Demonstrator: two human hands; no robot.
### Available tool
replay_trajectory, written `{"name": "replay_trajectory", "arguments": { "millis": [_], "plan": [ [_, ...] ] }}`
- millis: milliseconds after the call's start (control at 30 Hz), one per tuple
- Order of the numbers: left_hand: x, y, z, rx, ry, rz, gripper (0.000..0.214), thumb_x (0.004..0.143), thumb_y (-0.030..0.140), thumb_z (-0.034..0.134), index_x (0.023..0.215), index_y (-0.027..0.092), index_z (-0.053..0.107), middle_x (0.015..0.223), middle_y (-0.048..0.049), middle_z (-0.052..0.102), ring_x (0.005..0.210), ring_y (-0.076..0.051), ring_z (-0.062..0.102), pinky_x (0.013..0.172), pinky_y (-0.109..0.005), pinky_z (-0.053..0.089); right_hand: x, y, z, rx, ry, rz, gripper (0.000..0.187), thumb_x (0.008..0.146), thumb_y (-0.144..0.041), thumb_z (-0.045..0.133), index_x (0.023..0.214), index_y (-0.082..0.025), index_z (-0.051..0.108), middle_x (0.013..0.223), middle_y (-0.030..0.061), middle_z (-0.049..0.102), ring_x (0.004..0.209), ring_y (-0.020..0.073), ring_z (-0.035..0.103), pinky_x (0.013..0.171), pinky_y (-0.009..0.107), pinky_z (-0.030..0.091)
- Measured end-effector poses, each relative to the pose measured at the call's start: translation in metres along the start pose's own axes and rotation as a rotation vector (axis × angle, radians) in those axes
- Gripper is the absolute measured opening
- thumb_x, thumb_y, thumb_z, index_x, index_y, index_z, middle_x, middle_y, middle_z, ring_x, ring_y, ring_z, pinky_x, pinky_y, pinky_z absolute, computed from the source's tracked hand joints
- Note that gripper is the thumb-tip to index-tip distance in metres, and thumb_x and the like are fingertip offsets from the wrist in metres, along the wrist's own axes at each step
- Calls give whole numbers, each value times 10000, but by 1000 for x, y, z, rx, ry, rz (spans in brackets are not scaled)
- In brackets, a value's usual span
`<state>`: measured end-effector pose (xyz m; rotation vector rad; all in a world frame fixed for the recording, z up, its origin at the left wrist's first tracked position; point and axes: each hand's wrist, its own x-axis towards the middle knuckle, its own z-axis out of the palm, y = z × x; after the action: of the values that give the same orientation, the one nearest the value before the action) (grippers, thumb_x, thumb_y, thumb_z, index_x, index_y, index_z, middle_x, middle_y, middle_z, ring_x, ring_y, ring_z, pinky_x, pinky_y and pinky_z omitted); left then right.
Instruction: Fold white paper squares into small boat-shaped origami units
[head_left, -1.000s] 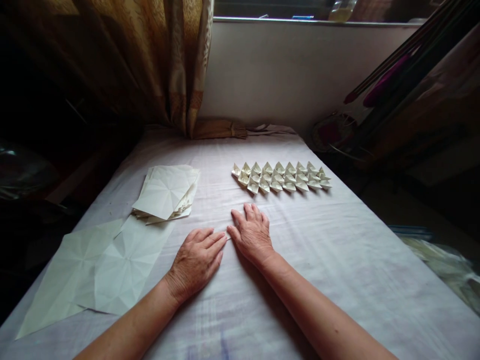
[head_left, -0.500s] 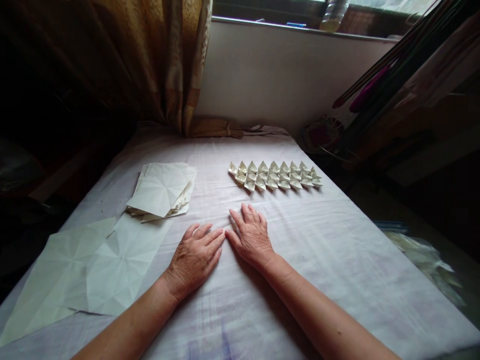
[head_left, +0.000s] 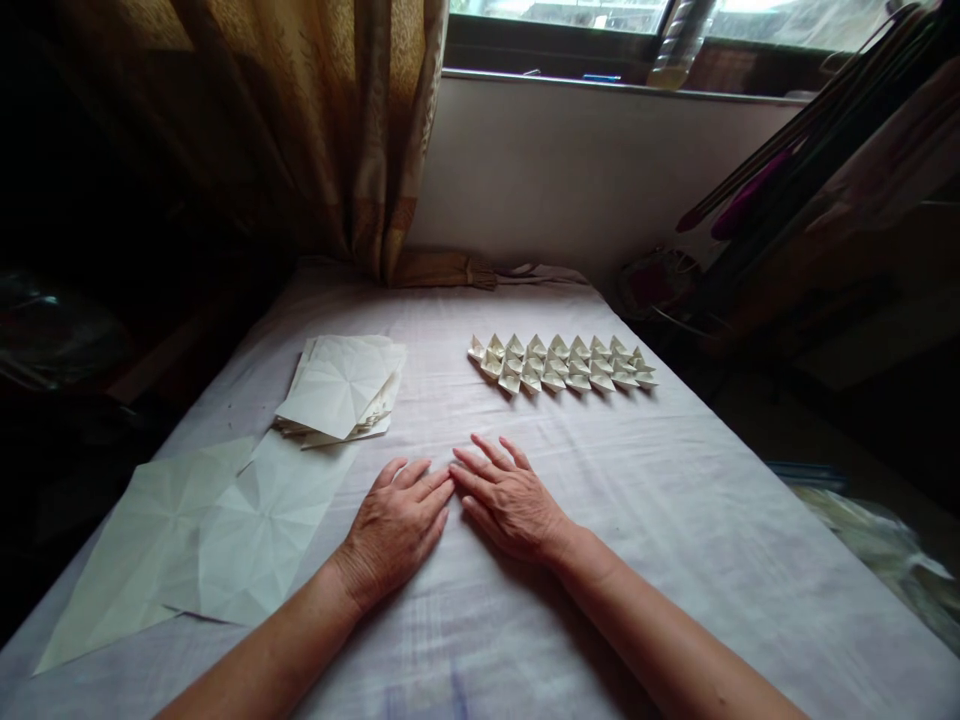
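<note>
My left hand [head_left: 397, 525] lies palm down on the pale cloth, its fingers stretched out. My right hand [head_left: 510, 495] rests the same way, fingers spread, and its fingertips meet those of the left. Whether anything small lies under the touching fingertips I cannot make out. Beyond the right hand stand rows of small folded paper boats [head_left: 562, 365], all white. Up and left of the left hand is a stack of creased white paper sheets [head_left: 337, 385]. Nearer to me, larger creased sheets [head_left: 259, 530] lie flat and overlapping, close to the left forearm.
The light cloth [head_left: 645, 590] covers a flat surface with dark drops at both sides. A gold curtain [head_left: 375, 140] hangs at the back left. On the window ledge stands a clear bottle [head_left: 679, 50]. Plastic bags [head_left: 885, 540] sit low at the right.
My right hand has turned, its fingers now pointing more to the left and touching the left fingertips. My left hand has barely moved. The whole view has shifted slightly.
</note>
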<state>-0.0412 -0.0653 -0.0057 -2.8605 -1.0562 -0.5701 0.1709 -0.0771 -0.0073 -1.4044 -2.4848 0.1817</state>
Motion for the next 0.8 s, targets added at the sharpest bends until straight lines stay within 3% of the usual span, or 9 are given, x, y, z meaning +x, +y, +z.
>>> {"name": "replay_trajectory", "arguments": {
  "millis": [133, 300, 600, 700, 800],
  "plan": [
    [-1, 0, 0, -2, -3, -6, 319, 921, 229, 513, 1211, 223, 646, 1220, -38, 696, 1157, -276, 578, 1033, -477, 344, -7, 2, -4, 27, -95, -15, 451, 997, -336, 399, 1436, -253, 457, 1499, 37, 451, 1438, 228, 304, 1189, 499, 134],
    [-2, 1, -2, 10, -7, -2, 303, 928, 229, 506, 1190, 229, 658, 1215, -35, 700, 1140, -272, 586, 1021, -474, 350, -12, 14, -6, -17, -106, 106, 455, 998, -368, 398, 1436, -258, 458, 1521, 26, 413, 1446, 263, 284, 1177, 543, 135],
    [-13, -4, -12, 64, -40, -4, 323, 952, 235, 452, 1206, 232, 651, 1227, -36, 695, 1110, -263, 598, 994, -462, 366, -15, 13, -6, -17, -112, 125, 464, 987, -378, 426, 1434, -257, 456, 1526, 37, 405, 1436, 283, 303, 1154, 565, 198],
    [-8, -5, -18, 94, -40, 7, 291, 958, 231, 444, 1142, 214, 669, 1147, -53, 722, 1023, -253, 616, 940, -445, 399, -15, 13, -6, -21, -119, 129, 475, 987, -396, 421, 1440, -255, 445, 1533, 33, 394, 1438, 292, 295, 1150, 568, 209],
    [2, -2, -22, 154, -47, -4, 243, 953, 204, 449, 948, 185, 691, 903, -65, 738, 897, -245, 618, 858, -413, 436, -15, 12, -6, -24, -122, 135, 489, 987, -417, 414, 1447, -252, 434, 1540, 26, 381, 1441, 299, 285, 1150, 567, 209]
  ]
}}
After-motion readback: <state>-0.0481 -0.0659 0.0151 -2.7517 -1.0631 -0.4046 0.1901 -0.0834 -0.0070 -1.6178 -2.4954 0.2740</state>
